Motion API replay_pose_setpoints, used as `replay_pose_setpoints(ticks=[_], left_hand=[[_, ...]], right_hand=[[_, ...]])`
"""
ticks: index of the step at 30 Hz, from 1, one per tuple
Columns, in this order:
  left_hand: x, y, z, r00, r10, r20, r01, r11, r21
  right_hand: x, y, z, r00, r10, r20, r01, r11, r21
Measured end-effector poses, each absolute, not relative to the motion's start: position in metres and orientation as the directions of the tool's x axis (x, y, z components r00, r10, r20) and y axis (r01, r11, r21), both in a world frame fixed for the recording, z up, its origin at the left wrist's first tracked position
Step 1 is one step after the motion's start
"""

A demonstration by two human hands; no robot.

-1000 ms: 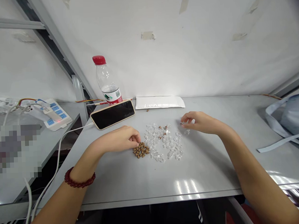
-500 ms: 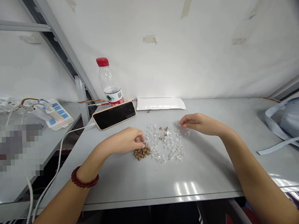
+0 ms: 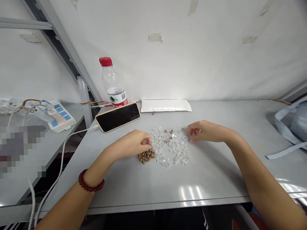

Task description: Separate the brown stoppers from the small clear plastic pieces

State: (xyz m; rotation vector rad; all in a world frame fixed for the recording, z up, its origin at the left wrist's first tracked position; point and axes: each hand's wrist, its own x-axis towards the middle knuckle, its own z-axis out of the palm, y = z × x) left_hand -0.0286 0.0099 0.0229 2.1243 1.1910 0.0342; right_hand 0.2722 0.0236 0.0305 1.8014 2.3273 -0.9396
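My left hand rests at the left edge of a spread of small clear plastic pieces, its thumb and fingers drawn together. Whatever lies between those fingertips is hidden. Just below it sits a heap of small brown pellets. At the right side of the clear pieces, my right hand is curled, with a clear plastic piece glinting between thumb and fingers. Several brown bits lie among the clear pieces near their far side.
A phone leans against a red-capped bottle, with a white cable running left. A white packet lies along the wall, a lone brown pellet before it. Further out are a power strip and a pale blue bag.
My right hand has moved slightly down and its fingers have curled over the clear piece that lay below it. My left hand has shifted a little right, toward the clear pieces.
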Motion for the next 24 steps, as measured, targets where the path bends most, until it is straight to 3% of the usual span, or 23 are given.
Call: replay_pose_setpoints(ticks=[8,17,24], left_hand=[[-0.029,0.011,0.024,0.567,0.780,-0.265,0.735,-0.334,0.590],[-0.029,0.010,0.029,0.553,0.792,-0.258,0.743,-0.329,0.584],[-0.030,0.011,0.032,0.548,0.797,-0.252,0.739,-0.320,0.593]], right_hand=[[0.275,0.026,0.028,-0.304,0.891,-0.337,0.857,0.102,-0.505],[0.278,0.023,0.030,-0.267,0.864,-0.426,0.899,0.064,-0.433],[0.279,0.024,0.029,-0.329,0.861,-0.387,0.877,0.127,-0.463]])
